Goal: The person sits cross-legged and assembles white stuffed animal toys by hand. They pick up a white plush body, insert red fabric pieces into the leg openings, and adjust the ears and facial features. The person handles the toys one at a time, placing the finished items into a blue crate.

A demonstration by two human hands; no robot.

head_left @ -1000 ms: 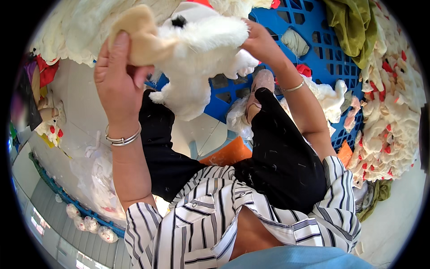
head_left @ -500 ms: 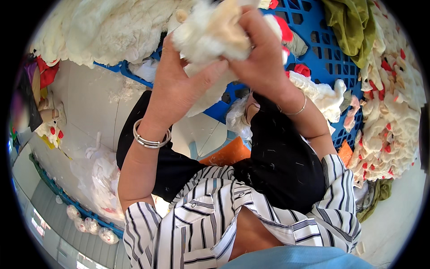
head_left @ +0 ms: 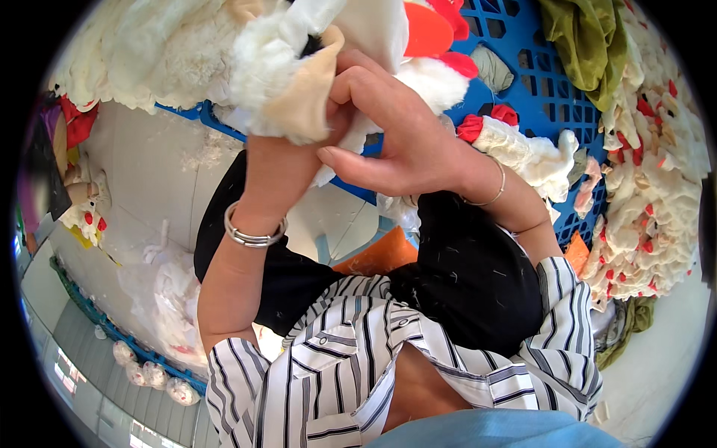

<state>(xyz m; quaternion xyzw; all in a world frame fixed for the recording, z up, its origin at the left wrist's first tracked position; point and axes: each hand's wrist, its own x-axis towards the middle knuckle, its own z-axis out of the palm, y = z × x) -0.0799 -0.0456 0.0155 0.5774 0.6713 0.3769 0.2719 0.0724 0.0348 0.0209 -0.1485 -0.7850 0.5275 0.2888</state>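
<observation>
A fluffy white plush toy piece [head_left: 258, 78] with a beige fabric patch and red felt-like parts is up in front of me, near the top of the view. My left hand [head_left: 287, 164] is under it. The fur and beige cloth cover most of that hand's fingers, and I cannot tell whether they are inside the piece. From the right, my right hand [head_left: 396, 131] reaches onto the plush piece with bent fingers at the beige patch's edge, its thumb pointing left towards my left wrist.
A blue plastic crate [head_left: 549, 89] stands beyond my knees, with another white plush piece [head_left: 526, 153] on it. Olive cloth [head_left: 586, 48] drapes its far side. Heaps of white plush pieces with red bits [head_left: 646, 216] lie at the right, and white fur [head_left: 149, 60] at the far left.
The plush piece has turned and moved left, bringing its red parts into clearer view. My right hand came lower and to the left, while the left hand's fingers went behind the fur.
</observation>
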